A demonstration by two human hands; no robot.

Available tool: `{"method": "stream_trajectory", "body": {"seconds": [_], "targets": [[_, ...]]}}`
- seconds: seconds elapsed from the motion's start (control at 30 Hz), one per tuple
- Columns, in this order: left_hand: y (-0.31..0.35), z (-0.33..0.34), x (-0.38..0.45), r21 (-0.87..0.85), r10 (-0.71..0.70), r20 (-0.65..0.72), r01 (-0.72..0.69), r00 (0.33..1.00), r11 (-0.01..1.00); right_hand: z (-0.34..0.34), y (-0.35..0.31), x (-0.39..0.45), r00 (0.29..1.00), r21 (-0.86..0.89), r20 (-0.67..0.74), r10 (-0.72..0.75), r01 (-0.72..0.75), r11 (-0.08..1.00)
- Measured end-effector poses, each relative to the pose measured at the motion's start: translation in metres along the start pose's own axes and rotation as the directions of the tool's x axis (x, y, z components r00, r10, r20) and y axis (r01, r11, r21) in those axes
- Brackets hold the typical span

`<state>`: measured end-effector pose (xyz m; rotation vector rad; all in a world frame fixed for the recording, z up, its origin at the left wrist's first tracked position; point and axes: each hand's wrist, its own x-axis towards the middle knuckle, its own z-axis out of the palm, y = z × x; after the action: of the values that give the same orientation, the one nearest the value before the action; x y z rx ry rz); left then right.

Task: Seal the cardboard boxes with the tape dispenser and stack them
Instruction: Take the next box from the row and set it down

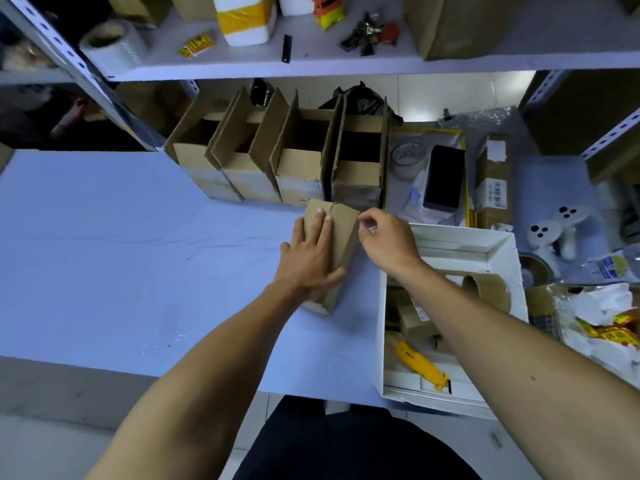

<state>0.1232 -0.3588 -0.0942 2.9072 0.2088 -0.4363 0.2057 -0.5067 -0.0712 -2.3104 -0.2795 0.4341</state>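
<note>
Flaps of a small cardboard box point(341, 237) mid-table lie pressed under the flat left hand point(310, 258); the right hand point(384, 237), fingers curled, seemingly pinches clear tape at its right edge. Sealing seems underway; smoothing tape along the seam likely follows.

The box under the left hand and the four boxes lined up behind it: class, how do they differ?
The small box has its flaps folded shut; the row of four boxes has flaps standing open. The small box lies alone, pressed flat by the left hand; the row stands untouched, side by side. The right hand hovers only at the small box. All are plain brown cardboard.
</note>
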Motion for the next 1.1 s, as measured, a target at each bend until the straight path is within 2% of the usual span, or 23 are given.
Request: {"method": "stream_trajectory", "body": {"seconds": [0.1,0.23,0.37,0.5,0.67,0.83,0.97,1.1], "targets": [[-0.010,-0.004,-0.019,-0.001,-0.007,-0.017,0.007,1.000,1.000,-0.003,-0.006,0.004,0.999,-0.028,0.011,-0.040,0.041,0.999],[-0.029,-0.018,-0.046,-0.041,-0.096,-0.101,0.092,0.990,0.995,0.006,-0.029,0.005,0.994,-0.071,0.054,-0.096,0.099,0.992],[-0.061,-0.034,-0.077,-0.062,-0.199,-0.176,0.191,0.964,0.980,0.033,-0.069,-0.003,0.961,-0.120,0.159,-0.227,0.247,0.961],[-0.104,-0.043,-0.113,-0.106,-0.327,-0.204,0.311,0.923,0.944,0.067,-0.117,-0.023,0.870,-0.318,0.280,-0.406,0.483,0.816],[-0.170,-0.052,-0.170,-0.170,-0.469,-0.257,0.438,0.845,0.883,0.118,-0.181,-0.053,0.764,-0.463,0.385,-0.518,0.645,0.607],[-0.245,-0.065,-0.235,-0.229,-0.554,-0.285,0.506,0.782,0.832,0.180,-0.250,-0.085,0.690,-0.481,0.441,-0.574,0.722,0.498],[-0.306,-0.073,-0.284,-0.267,-0.609,-0.281,0.549,0.742,0.792,0.234,-0.305,-0.107,0.668,-0.480,0.452,-0.591,0.740,0.471],[-0.361,-0.073,-0.323,-0.316,-0.674,-0.259,0.599,0.692,0.736,0.285,-0.352,-0.130,0.600,-0.464,0.500,-0.625,0.795,0.392]]}}
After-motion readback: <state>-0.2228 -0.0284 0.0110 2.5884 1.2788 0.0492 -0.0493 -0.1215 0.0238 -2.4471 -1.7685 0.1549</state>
